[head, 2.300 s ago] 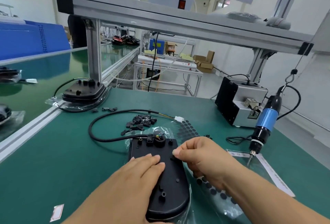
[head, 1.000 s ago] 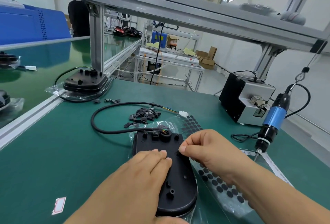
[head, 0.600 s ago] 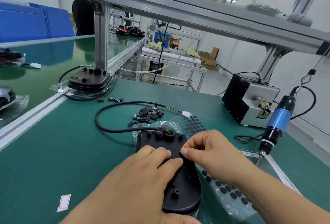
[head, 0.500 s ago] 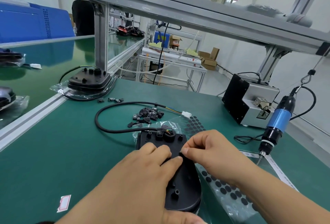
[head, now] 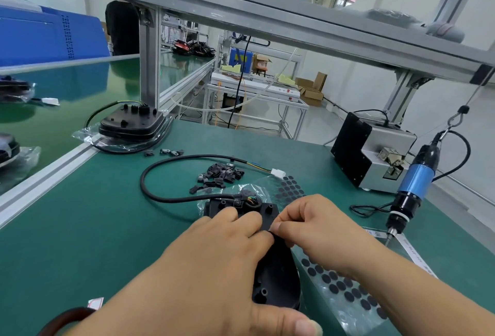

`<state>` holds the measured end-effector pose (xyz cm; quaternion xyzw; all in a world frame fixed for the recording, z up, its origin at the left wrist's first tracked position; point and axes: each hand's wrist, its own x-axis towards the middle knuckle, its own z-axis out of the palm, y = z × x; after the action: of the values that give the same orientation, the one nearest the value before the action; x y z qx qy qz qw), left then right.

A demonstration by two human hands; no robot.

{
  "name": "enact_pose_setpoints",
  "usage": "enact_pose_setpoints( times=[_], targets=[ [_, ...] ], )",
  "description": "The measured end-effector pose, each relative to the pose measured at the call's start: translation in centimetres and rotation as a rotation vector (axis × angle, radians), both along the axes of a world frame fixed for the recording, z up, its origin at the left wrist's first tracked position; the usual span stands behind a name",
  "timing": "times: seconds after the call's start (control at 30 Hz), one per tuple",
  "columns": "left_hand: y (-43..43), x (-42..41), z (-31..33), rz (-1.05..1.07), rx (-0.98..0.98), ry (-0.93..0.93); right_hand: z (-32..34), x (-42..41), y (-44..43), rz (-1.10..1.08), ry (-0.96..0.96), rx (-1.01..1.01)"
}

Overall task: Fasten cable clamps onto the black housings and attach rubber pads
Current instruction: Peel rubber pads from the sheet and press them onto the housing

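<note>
A black housing (head: 276, 268) lies on a plastic bag on the green mat, its black cable (head: 150, 191) looping off to the left. My left hand (head: 214, 263) lies over the housing's left half, fingers bent on top and thumb round its near end. My right hand (head: 316, 226) pinches a small black rubber pad at the housing's right edge, thumb and fingertips meeting just beside my left fingertips. A sheet of round black rubber pads (head: 342, 290) lies under my right wrist. Loose black cable clamps (head: 219, 175) sit in a pile behind the housing.
A blue electric screwdriver (head: 413, 188) hangs at the right, tip near the mat. A grey screw feeder (head: 375, 159) stands behind it. Another housing (head: 131, 121) in a bag sits at the back left by the aluminium post (head: 148, 62). A small label (head: 95, 303) lies near left.
My left fingers have curled and slid toward the right hand's pinch. The right hand has stayed at the housing's right edge, and the view has shifted a little.
</note>
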<state>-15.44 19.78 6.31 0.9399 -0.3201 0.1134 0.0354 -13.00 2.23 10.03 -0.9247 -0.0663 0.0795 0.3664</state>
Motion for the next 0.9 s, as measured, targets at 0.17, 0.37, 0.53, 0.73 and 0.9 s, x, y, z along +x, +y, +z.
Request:
enact_pose_setpoints(
  times=[0.17, 0.37, 0.53, 0.73, 0.9],
  targets=[
    [0.1, 0.1, -0.2, -0.006, -0.012, 0.000, 0.0, 0.2, -0.2, -0.041, -0.050, -0.044],
    [0.1, 0.1, -0.2, -0.013, -0.025, 0.013, -0.3, 0.5, -0.2, -0.066, -0.122, -0.099],
    [0.8, 0.2, -0.4, -0.025, -0.073, 0.112, -0.2, 0.8, -1.5, -0.177, -0.100, 0.023],
    [0.2, 0.6, 0.1, -0.021, 0.012, 0.121, -0.5, 1.4, -2.9, -0.230, -0.126, 0.130],
    [-0.3, 1.3, 0.8, -0.021, 0.154, 0.148, -0.4, 4.2, -4.2, -0.297, -0.145, 0.157]
  ],
)
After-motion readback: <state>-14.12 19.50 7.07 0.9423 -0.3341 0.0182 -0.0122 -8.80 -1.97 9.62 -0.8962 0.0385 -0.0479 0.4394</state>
